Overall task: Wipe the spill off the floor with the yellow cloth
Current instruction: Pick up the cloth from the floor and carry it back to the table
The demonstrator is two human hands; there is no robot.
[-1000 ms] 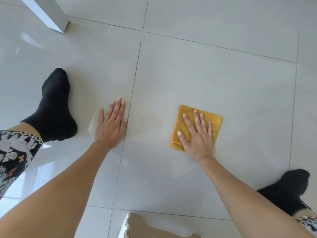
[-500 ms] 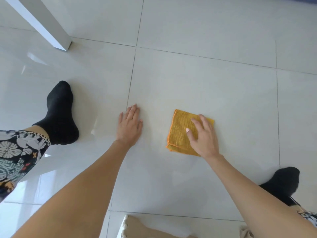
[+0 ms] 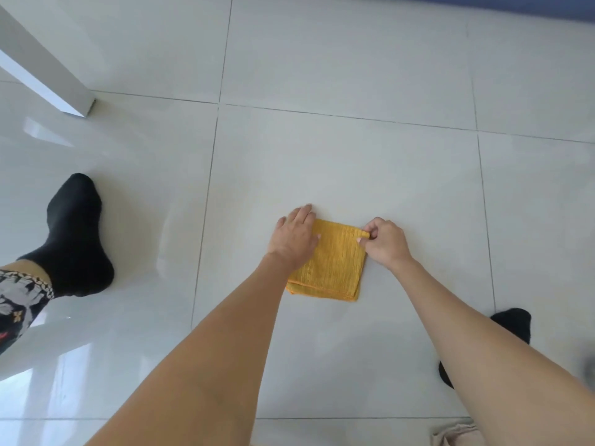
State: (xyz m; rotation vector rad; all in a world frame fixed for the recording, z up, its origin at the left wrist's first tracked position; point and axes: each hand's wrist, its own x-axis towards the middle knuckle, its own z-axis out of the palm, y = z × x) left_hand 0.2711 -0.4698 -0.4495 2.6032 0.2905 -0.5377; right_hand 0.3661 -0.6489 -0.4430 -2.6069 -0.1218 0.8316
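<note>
A folded yellow cloth [image 3: 335,268] lies flat on the pale grey floor tiles [image 3: 338,162] in the middle of the view. My left hand [image 3: 296,235] rests on the cloth's far left corner, fingers together and laid flat. My right hand [image 3: 384,241] pinches the cloth's far right corner between thumb and fingers. No spill shows clearly on the glossy tile; only faint sheen to the left of the cloth.
My left foot in a black sock [image 3: 75,239] stands at the left, my right foot in a black sock [image 3: 512,326] at the lower right. A white furniture leg [image 3: 48,75] stands at the upper left. A blue edge [image 3: 515,3] runs along the top right.
My left hand has moved right from the bare tile onto the cloth's left corner. My right hand has gone from pressing flat on the cloth to pinching its far right corner.
</note>
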